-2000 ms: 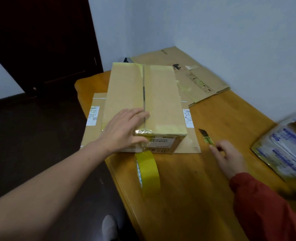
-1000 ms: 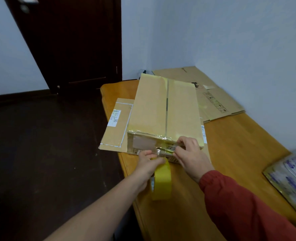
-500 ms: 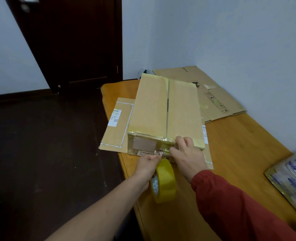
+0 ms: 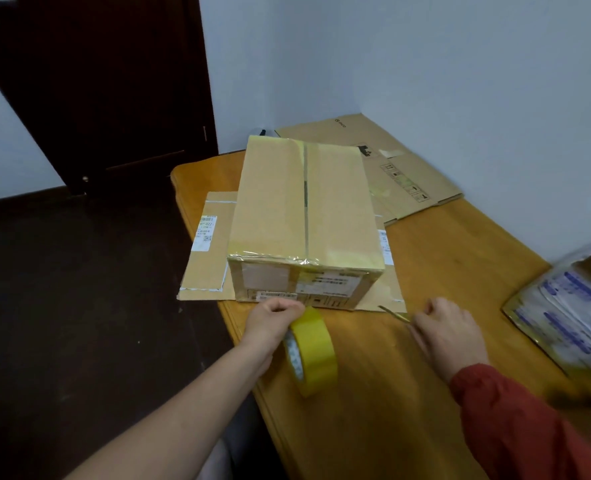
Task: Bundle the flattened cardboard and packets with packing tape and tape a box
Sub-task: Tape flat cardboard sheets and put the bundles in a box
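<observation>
The brown cardboard box sits on flat cardboard on the wooden table. The left hand curls round the yellow tape roll; the right hand holds a small thin knife in curled fingers. Keep the blade low and rub the tape down flat.

Ahead of the grip: box front face right there, just beyond the left hand on the tape roll, no way through.
Left of the grip: table edge, open air beyond.
Right of the grip: bare lane up to the right hand and cutter.
Beyond that: packets block the far right.
Toward the person: open tabletop.
</observation>
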